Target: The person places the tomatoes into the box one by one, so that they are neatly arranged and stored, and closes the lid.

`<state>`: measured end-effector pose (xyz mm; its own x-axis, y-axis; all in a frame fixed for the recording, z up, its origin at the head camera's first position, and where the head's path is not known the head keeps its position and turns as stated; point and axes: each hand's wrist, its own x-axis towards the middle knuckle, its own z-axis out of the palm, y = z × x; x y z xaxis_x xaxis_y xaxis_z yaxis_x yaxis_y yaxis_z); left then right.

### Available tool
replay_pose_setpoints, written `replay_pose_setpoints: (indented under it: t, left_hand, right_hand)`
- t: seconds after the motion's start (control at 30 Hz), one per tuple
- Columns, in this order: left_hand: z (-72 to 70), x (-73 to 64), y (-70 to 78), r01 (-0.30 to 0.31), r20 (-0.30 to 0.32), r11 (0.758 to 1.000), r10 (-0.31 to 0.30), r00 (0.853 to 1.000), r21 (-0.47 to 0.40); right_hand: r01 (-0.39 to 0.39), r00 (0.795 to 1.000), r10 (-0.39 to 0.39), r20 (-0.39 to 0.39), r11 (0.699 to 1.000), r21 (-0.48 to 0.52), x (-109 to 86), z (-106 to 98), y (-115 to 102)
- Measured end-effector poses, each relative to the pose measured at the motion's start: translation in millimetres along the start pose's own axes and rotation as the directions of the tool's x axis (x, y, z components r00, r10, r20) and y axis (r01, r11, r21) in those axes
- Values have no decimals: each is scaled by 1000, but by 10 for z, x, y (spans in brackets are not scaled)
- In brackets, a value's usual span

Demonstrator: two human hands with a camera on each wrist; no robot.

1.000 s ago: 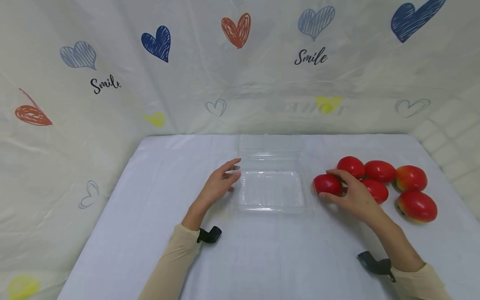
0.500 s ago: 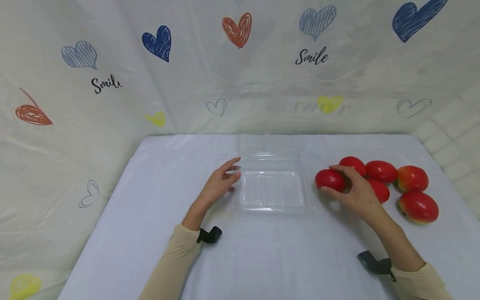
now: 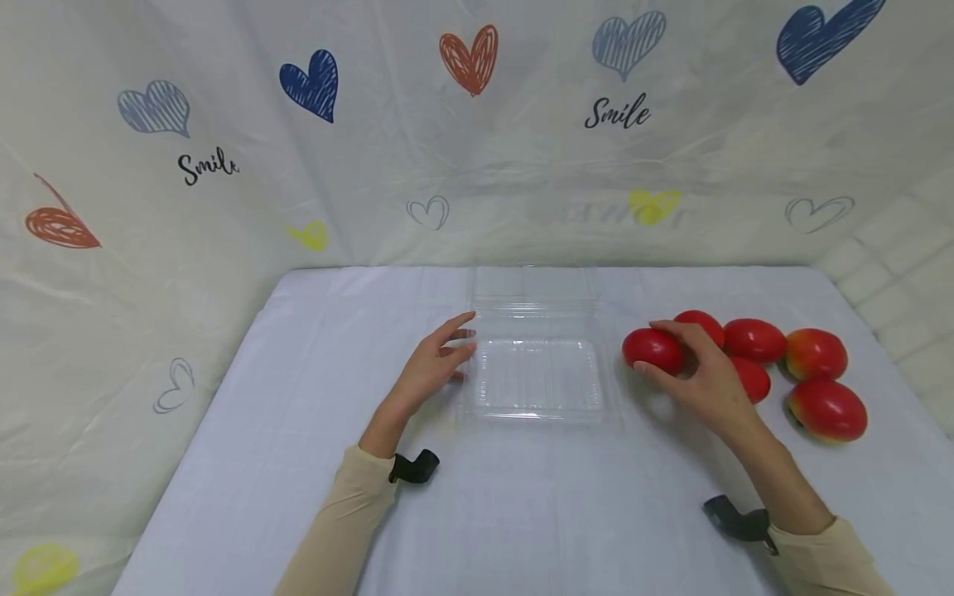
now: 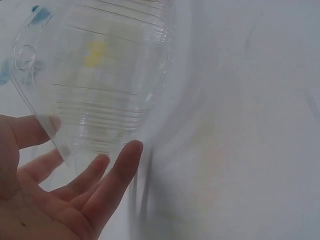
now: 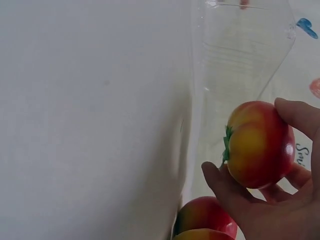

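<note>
My right hand (image 3: 708, 382) holds a glossy red tomato (image 3: 650, 350) between thumb and fingers, to the right of the clear plastic container (image 3: 540, 377). In the right wrist view this tomato (image 5: 262, 145) shows a yellowish side and a green leafy stem end, raised above the cloth. My left hand (image 3: 428, 368) is at the container's left side, its fingers loosely spread. Through the clear wall of the container (image 4: 100, 90), the left wrist view shows some fingertips right at its edge. The container stands with its lid folded back and nothing inside.
Several more red tomatoes, some tinged yellow, lie grouped at the right, including one at the front (image 3: 829, 410) and one at the back (image 3: 755, 340). A white cloth (image 3: 507, 505) covers the table. Behind it hangs a pale curtain (image 3: 365, 174) with printed hearts.
The tomato in my right hand has risen slightly off the cloth and turned a little. The left hand and the container have stayed where they were.
</note>
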<state>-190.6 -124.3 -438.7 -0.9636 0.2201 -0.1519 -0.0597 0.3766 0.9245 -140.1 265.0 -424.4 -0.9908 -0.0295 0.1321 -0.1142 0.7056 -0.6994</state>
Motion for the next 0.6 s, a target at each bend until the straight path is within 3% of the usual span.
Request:
replay_pose_setpoints:
  t: [0.47,0.6]
  left_hand:
    - [-22,-3,10,29,23,996,-27,999,-81]
    - [-35,-5,1,37,27,994,-35,999,-99]
  right_hand:
    - [12,999,-10,-45,999,38,47,14,-67]
    - [-1,998,7,-65,996,88,49,40,-105]
